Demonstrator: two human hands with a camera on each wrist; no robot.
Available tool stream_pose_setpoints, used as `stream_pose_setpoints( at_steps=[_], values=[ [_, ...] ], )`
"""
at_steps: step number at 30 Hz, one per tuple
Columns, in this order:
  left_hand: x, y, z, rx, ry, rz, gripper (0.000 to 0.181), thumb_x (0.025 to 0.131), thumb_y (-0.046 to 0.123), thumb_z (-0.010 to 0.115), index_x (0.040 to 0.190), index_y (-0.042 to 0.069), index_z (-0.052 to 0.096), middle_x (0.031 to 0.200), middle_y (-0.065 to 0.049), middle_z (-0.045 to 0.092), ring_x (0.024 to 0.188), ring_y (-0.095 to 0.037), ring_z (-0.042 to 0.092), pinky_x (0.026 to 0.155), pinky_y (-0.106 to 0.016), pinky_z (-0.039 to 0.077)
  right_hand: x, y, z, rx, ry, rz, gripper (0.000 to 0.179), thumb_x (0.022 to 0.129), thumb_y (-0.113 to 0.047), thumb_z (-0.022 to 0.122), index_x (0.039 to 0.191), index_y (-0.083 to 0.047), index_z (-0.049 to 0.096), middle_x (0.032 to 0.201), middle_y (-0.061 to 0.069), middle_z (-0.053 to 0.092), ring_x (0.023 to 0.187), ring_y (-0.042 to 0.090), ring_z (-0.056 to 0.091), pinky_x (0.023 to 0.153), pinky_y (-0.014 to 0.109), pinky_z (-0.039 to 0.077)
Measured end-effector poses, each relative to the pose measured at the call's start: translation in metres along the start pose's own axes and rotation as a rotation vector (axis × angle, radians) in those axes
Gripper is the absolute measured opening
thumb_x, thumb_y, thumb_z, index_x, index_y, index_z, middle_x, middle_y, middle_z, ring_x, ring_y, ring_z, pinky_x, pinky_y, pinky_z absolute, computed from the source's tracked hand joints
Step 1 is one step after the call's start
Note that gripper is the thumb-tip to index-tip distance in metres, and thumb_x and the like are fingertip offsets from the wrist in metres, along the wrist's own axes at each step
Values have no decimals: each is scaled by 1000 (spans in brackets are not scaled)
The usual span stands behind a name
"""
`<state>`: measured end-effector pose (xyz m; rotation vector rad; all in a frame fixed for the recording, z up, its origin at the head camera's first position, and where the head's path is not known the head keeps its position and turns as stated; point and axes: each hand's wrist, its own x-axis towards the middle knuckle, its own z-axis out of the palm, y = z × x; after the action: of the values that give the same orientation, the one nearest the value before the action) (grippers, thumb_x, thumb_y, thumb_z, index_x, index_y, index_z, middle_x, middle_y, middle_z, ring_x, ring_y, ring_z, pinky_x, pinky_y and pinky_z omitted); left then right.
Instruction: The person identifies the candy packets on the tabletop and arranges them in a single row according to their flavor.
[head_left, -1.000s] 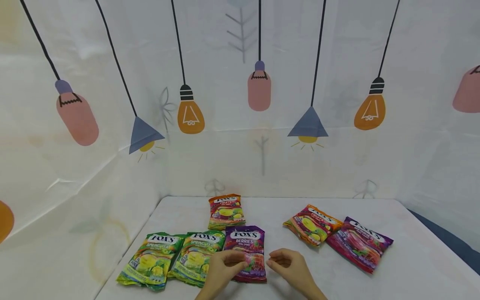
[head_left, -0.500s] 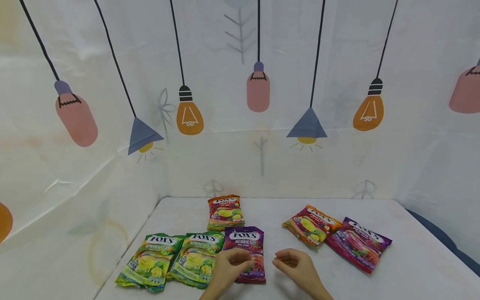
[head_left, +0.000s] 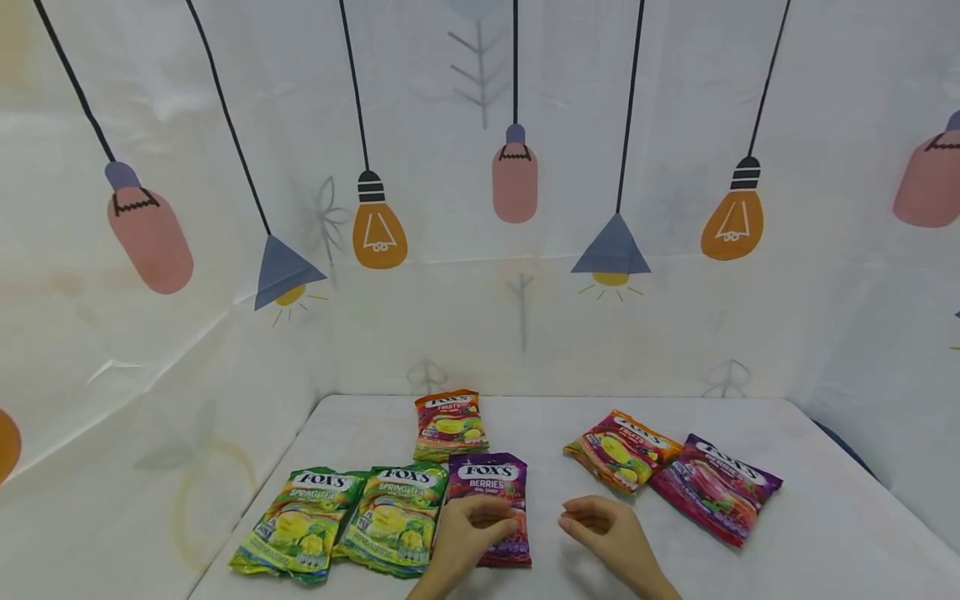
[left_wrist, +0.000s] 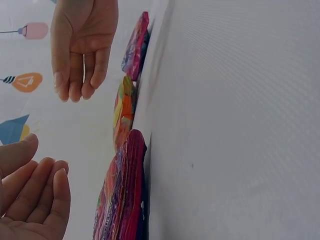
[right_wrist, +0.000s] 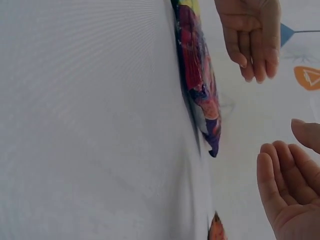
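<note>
My left hand point(head_left: 463, 540) hovers over the purple Fox's Berries candy bag point(head_left: 489, 477), hiding part of its lower half. Its fingers are gently bent, with a gap to the thumb and nothing held. Across from it, my right hand point(head_left: 611, 537) hangs above the white table, fingers loosely curved and holding nothing. The wrist views show both palms apart from each other and raised off the bags. To the left lie two green Spring Tea candy bags, the outer bag point(head_left: 300, 525) and the inner bag point(head_left: 393, 521), which adjoins the Berries bag.
An orange Fruits candy bag point(head_left: 450, 425) lies behind the Berries bag. On the right, another Fruits bag point(head_left: 624, 450) touches a second Berries bag point(head_left: 717, 492), both tilted. A white sheet point(head_left: 435, 333) printed with hanging lamps stands behind the white table point(head_left: 825, 550).
Both hands have drifted slightly right, the right one more, so the gap between them is a little wider. The candy bags stay where they were; the head view shifts slightly.
</note>
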<state>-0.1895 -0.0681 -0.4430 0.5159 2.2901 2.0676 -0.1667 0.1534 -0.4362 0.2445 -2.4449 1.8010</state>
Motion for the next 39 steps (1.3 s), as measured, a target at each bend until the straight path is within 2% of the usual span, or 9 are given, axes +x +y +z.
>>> stream_pose_setpoints(
  at_steps=[14,23,31,39],
  values=[
    [5,3,14,-49,-12,4,21,80,3,73,97,-7,69,90,-16,71,77,-14,68,70,-22,55,-4,6,-17,-17,25,10,30,86,-12,68,105,10,63,94,15,70,78,6,65,70,19,52],
    [10,5,25,-59,-19,46,22,79,7,74,96,-6,69,90,-16,71,77,-13,69,68,-21,54,-7,7,-25,-23,68,18,29,86,-10,68,106,11,63,95,15,70,78,5,65,70,20,53],
    [15,5,37,-67,-39,49,20,79,7,74,95,-4,70,90,-14,71,76,-12,68,69,-19,53,-9,8,-36,-55,111,-14,26,85,-7,68,103,11,64,93,16,70,77,4,65,69,20,53],
    [20,6,47,-87,-58,65,21,78,5,74,94,-7,69,88,-16,71,76,-12,68,68,-17,52,-13,8,-45,-86,167,42,27,83,-10,71,103,8,66,92,12,71,76,5,65,69,19,53]
  ],
)
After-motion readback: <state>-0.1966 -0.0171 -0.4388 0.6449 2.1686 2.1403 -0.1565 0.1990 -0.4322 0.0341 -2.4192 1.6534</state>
